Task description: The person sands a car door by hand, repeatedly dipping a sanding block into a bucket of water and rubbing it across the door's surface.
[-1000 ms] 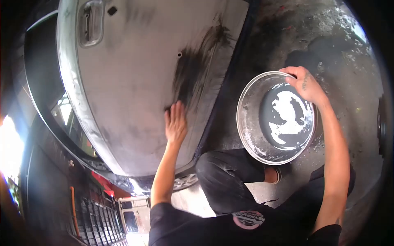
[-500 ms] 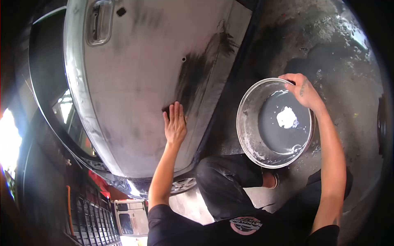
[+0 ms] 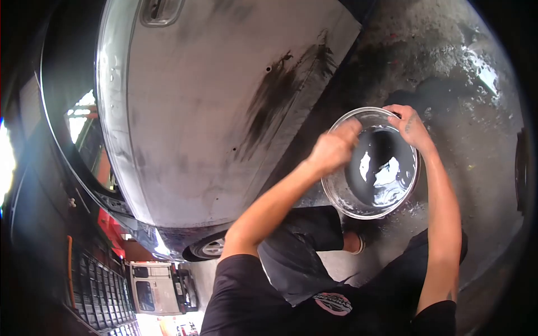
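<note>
My right hand (image 3: 411,126) grips the far right rim of a round metal basin (image 3: 335,193), which is tilted toward me. Dark grey water (image 3: 364,185) lies inside it, rippled and throwing bright reflections. Above the basin's left rim is my left hand (image 3: 335,150), its fingers curled and slightly smeared by motion. Whatever those fingers hold, if anything, is hidden. To the left stands a car door (image 3: 185,117) with a dull grey, sanded-looking surface. A dark wet streak (image 3: 274,95) runs down its lower part, near a small round hole.
A recessed door handle (image 3: 161,12) is at the upper left. My bent knee (image 3: 302,224) is just below the basin. The floor (image 3: 448,140) on the right is wet and stained. A wheel (image 3: 210,248) and a parked vehicle (image 3: 151,288) show lower left.
My left hand has left the door, where it lay flat over a dark piece, and moved right to the basin. The water is now rippled. My right hand still grips the rim.
</note>
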A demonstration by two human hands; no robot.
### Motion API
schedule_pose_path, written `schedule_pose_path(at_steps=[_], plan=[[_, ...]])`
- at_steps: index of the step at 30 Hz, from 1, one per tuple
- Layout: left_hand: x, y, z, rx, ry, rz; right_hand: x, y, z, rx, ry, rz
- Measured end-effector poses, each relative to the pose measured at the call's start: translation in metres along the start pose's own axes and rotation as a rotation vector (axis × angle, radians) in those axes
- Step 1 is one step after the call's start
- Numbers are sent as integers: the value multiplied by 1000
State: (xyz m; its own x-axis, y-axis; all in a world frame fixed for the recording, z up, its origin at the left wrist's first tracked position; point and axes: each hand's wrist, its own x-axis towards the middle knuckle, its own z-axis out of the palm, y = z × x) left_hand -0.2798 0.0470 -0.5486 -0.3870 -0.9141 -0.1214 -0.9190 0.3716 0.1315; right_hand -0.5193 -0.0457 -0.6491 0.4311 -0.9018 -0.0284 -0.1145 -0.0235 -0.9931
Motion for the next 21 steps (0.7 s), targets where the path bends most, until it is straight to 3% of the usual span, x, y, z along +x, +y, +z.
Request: schedule_pose_path(at_steps=[2, 7, 9, 10, 12, 13, 15, 16, 17, 19, 20, 21], plan=[[-2, 20, 47, 75, -202, -23, 4, 6, -2, -43, -14, -33], [17, 21, 189, 295, -112, -136, 4, -1, -6, -136, -29, -42], [34, 23, 216, 388, -531, -136, 6, -2, -8, -159, -39, -52], [37, 29, 206, 377, -532, -133, 5, -1, -8, -175, -51, -57], [34, 34, 181, -136, -473, -318, 15, 14, -3, -234, -50, -102], [27, 32, 181, -166, -260, -359, 16, 22, -6, -286, -39, -153], [16, 12, 153, -381, -146, -341, 9, 6, -5, -371, 8, -93], [10, 12, 113, -652, -263, -461, 2, 0, -5, -445, 47, -58], [-4, 10, 106, -1076, -67, -607, -3, 2, -6, -459, 54, -48], [-20, 25, 59, -1408, 159, -730, -6, 2, 0, -698, 210, -334], [-28, 18, 51, -1581, 170, -658, -9, -4, 1, -707, 215, -343], [-34, 18, 39, -1623, 204, -633, -15, -11, 4, -731, 257, -512]])
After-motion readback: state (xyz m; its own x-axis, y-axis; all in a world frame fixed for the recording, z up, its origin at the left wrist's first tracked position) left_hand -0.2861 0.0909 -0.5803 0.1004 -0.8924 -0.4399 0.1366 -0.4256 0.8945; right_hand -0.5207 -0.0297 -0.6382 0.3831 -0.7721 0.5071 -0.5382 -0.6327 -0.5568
